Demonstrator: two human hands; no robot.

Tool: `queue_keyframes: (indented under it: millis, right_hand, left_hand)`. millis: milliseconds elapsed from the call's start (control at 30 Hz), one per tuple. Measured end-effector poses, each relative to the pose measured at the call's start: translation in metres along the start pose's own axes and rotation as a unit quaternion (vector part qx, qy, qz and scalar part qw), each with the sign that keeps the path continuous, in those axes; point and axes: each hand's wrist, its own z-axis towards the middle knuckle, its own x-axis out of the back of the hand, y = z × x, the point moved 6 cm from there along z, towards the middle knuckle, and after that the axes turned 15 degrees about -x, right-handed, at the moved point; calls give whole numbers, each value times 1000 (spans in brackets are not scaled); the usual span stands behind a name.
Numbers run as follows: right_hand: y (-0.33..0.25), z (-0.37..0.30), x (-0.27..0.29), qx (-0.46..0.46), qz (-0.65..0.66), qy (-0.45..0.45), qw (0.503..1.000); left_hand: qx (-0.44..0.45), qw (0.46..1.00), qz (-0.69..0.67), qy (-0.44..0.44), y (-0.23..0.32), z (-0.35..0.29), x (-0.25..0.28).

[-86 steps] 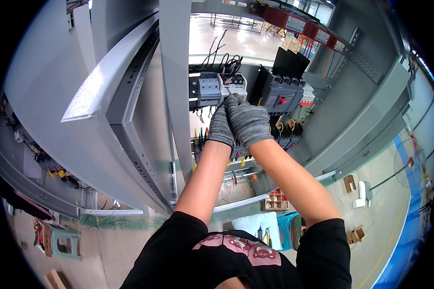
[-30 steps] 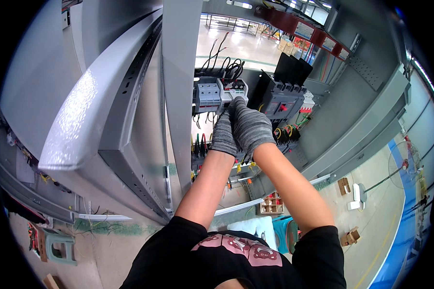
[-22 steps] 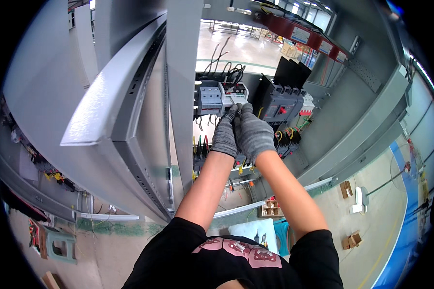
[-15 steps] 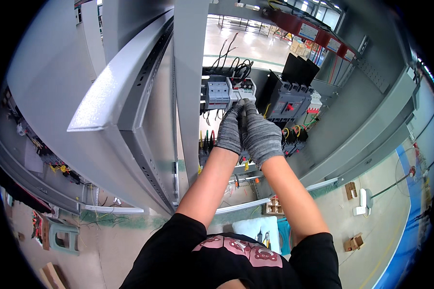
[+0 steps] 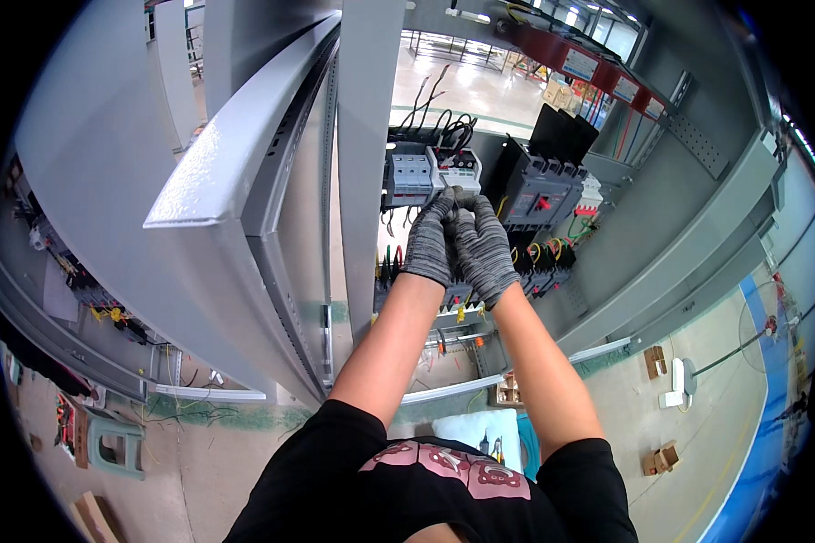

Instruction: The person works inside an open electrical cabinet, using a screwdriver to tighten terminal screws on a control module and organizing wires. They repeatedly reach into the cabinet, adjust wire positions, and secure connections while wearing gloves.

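Observation:
My left hand (image 5: 429, 242) and my right hand (image 5: 483, 253), both in grey knitted gloves, meet just below a white electrical device (image 5: 459, 176) inside a metal cabinet. Fingers of both hands are bent together at its lower edge. Whatever they pinch is hidden behind the gloves. Left of the white device sits a row of grey modular units (image 5: 411, 176), with black wires (image 5: 457, 129) looping above. To the right stands a dark grey circuit breaker (image 5: 545, 192) with a red handle, beside a small white breaker (image 5: 589, 195) with red levers.
A grey cabinet door (image 5: 244, 172) stands ajar at left, its edge close to my left forearm. Dark red blocks (image 5: 581, 60) span the top. Below my hands runs a row of black breakers (image 5: 549, 268) with coloured wires. A green stool (image 5: 118, 443) stands on the floor.
My right hand's fingers have gone from stretched upward to curled, and its wrist has shifted slightly left. My left hand stays at nearly the same spot by the white device.

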Motion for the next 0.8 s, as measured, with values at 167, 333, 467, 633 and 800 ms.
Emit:
queue_keyframes:
  millis: [167, 333, 467, 633, 800]
  right_hand:
    - [-12, -3, 1, 5, -62, 3, 998]
    - [-67, -20, -1, 56, -481, -2, 875]
    - [-61, -6, -9, 103, -543, -33, 833]
    - [-65, -3, -1, 62, -480, -30, 875]
    - [-44, -3, -2, 83, -409, 23, 908]
  left_hand:
    - [19, 999, -16, 44, 2, 1, 2]
    - [70, 993, -87, 32, -3, 7, -7]
    - [105, 979, -148, -90, -11, 12, -6]
    - [62, 990, -128, 12, -13, 16, 1]
    - [52, 993, -82, 64, -13, 15, 6]
